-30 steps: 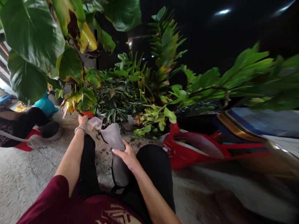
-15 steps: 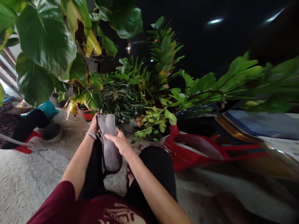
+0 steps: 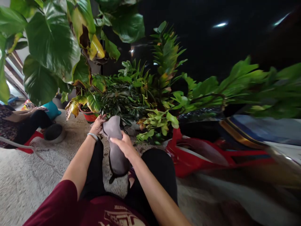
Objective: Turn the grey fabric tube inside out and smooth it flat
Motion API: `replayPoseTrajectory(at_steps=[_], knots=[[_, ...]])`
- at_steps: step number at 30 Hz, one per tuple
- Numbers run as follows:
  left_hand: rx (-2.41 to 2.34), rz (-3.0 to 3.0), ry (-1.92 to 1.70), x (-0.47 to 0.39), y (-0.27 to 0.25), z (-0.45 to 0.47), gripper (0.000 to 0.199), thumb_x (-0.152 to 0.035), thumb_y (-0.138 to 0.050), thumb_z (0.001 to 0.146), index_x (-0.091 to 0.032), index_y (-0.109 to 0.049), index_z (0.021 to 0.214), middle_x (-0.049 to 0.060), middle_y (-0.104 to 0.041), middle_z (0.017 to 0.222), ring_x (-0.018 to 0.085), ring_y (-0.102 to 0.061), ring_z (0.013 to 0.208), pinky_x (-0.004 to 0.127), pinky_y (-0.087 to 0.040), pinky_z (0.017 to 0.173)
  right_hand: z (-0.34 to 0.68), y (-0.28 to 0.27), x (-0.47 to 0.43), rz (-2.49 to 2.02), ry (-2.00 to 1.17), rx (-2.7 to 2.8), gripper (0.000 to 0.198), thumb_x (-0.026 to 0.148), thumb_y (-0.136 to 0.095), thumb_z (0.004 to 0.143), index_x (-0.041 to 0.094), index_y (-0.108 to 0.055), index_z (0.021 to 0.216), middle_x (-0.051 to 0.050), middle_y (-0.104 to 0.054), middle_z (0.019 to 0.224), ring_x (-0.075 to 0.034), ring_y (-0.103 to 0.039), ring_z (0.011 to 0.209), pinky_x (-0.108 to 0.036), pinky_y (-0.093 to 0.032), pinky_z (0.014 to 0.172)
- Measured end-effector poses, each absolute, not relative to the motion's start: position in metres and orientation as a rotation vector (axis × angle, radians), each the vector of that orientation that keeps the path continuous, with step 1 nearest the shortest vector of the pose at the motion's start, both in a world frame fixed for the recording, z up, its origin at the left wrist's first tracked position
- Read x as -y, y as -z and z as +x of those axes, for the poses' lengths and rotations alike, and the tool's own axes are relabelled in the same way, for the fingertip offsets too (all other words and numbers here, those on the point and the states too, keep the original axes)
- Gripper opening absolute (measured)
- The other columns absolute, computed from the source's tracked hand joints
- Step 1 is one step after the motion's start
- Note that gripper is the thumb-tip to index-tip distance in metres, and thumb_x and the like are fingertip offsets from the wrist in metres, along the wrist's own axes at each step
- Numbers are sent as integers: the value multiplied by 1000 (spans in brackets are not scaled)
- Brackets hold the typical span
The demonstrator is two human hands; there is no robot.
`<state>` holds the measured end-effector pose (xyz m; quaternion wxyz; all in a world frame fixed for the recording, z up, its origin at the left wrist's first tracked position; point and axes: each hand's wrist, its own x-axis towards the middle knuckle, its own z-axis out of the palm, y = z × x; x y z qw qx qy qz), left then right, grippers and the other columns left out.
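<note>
A grey cloth pouch [image 3: 115, 150] with black straps hangs upright between my knees. My left hand [image 3: 98, 124], a silver bangle on its wrist, grips the pouch's upper left edge. My right hand [image 3: 124, 145] presses on the front of the pouch, fingers closed over the fabric. My legs in black trousers [image 3: 155, 169] are on either side of it. Just beyond the hands stands a cluster of potted green plants [image 3: 127, 97].
A red pot [image 3: 88, 115] sits under large yellowing leaves [image 3: 54, 47]. A red bag [image 3: 199, 153] lies open at the right, striped cloth behind it. Another person sits at the far left [image 3: 21, 122] beside a dark bowl [image 3: 53, 132]. Pale carpet [image 3: 28, 175] covers the floor.
A second ago my left hand held a paper tag by the pot and the pouch lay lower. Both hands then lifted the pouch, and now they hold it upright together.
</note>
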<state>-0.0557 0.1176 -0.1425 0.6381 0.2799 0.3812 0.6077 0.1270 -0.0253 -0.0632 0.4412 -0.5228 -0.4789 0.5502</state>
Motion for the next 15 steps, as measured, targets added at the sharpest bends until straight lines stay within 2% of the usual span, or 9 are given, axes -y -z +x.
replayPoseTrajectory(at_steps=[2, 4, 7, 9, 11, 15], knots=[[-876, 634, -1375, -119, 143, -57, 53, -6, -77, 60, -22, -61, 108, 6, -73, 119, 22, -71, 99, 35, -55, 87, 139, 59, 49, -1240, -1448, 1192, 47, 36, -79, 60, 19, -69, 103, -6, -77, 88, -26, -71, 80, -37, -56, 73], [-871, 630, -1380, -118, 143, -58, 50, -7, -77, 60, -21, -62, 106, 4, -74, 109, 20, -71, 91, 34, -55, 84, 151, 37, 57, -1146, -1403, 1205, 46, 38, -80, 64, 20, -69, 104, -5, -77, 89, -25, -71, 78, -35, -56, 71], [-844, 651, -1368, -113, 141, -58, 47, -10, -79, 62, -20, -62, 105, 1, -72, 91, 17, -68, 79, 35, -56, 83, 158, -1, 32, -1070, -1139, 1154, 51, 41, -81, 66, 21, -68, 111, -6, -77, 97, -24, -71, 83, -35, -58, 75], [-839, 657, -1337, -111, 139, -57, 48, -7, -77, 61, -21, -61, 104, -1, -69, 84, 15, -66, 73, 36, -56, 82, 152, -7, 5, -1066, -991, 1096, 55, 42, -81, 65, 21, -66, 114, -7, -77, 104, -25, -71, 90, -37, -58, 81], [-844, 631, -1344, -111, 139, -57, 46, -5, -75, 61, -21, -60, 101, -4, -67, 79, 13, -64, 68, 35, -56, 80, 140, 9, -9, -1106, -1003, 1085, 57, 42, -80, 63, 21, -66, 114, -8, -77, 105, -26, -71, 92, -39, -58, 84], [-819, 555, -1407, -116, 142, -60, 31, -12, -74, 69, -20, -62, 97, -1, -70, 81, 14, -64, 69, 31, -54, 77, 121, 66, 18, -1278, -1304, 1158, 54, 38, -80, 59, 17, -69, 107, -9, -77, 94, -29, -71, 87, -43, -57, 81]])
